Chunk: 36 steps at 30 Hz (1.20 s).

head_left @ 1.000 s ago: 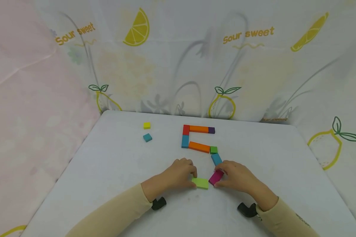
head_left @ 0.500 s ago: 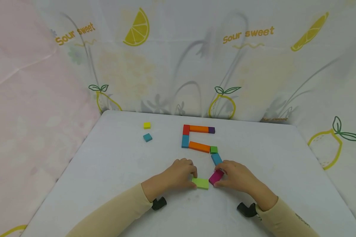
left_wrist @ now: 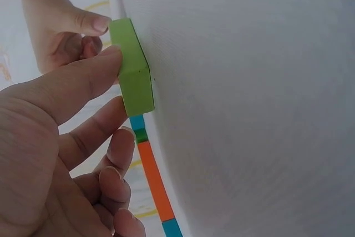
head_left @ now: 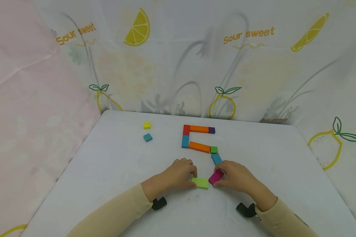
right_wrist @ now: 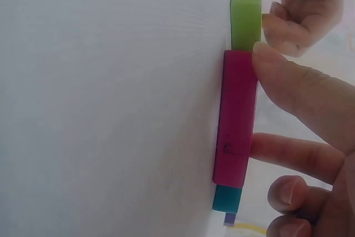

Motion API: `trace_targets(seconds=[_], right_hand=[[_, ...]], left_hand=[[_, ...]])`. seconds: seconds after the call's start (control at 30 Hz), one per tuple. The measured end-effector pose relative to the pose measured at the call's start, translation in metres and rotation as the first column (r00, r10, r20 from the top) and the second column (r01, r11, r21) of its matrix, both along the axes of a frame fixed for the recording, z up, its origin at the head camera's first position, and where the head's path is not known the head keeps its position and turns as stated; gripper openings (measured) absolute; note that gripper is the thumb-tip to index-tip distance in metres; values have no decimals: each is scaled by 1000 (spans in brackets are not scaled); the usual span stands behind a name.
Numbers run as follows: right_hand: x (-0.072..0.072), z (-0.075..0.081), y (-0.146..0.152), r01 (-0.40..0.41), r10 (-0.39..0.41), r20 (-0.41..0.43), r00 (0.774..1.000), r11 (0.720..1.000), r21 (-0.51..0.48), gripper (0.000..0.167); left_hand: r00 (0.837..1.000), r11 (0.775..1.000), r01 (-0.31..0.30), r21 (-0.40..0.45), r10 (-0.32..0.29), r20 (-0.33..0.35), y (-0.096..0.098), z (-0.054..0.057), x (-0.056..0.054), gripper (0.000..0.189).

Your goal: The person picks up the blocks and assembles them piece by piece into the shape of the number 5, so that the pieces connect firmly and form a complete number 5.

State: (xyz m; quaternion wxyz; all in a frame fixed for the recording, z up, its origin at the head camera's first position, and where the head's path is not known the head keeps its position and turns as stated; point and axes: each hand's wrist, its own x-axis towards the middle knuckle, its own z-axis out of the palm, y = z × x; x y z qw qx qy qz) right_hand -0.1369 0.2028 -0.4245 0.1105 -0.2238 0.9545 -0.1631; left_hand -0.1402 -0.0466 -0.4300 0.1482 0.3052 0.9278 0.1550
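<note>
A light green block (head_left: 200, 183) lies flat on the white table, its left end between the thumb and index finger of my left hand (head_left: 180, 173). In the left wrist view the thumb presses on the light green block (left_wrist: 133, 70). Just right of it, a magenta block (head_left: 216, 177) lies slanted, pinched by the thumb and index finger of my right hand (head_left: 237, 176). In the right wrist view the magenta block (right_wrist: 237, 117) shows its long side, thumb and finger at its edge. A blue block (head_left: 216, 159) continues up from it, its lower end partly behind my right fingers.
Farther up, a green cube (head_left: 214, 150), an orange block (head_left: 199, 147), another blue block (head_left: 185, 141), a red block (head_left: 186, 129), a second orange block (head_left: 199, 129) and a purple cube (head_left: 212, 130) carry on the line. A yellow cube (head_left: 147, 125) and a teal block (head_left: 147, 137) lie apart at left.
</note>
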Motion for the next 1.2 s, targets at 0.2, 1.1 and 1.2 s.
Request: trace_targets(seconds=[0.2,1.1,1.2], right_hand=[[0,1,-1,11,-11,16,1000,1000,-9,46],[-1,-1,-2,24,-24,29,999,1000,-8,47],[-1,0,-1,24,-24,28,999,1000,-11,48]], left_hand=[[1000,1000,-2,4,2,4,0,-1,-1,26],[1000,1000,-3,6,3,0,-1,-2,0,26],[1000,1000,-9,8,9,10,-2,-1,0,27]])
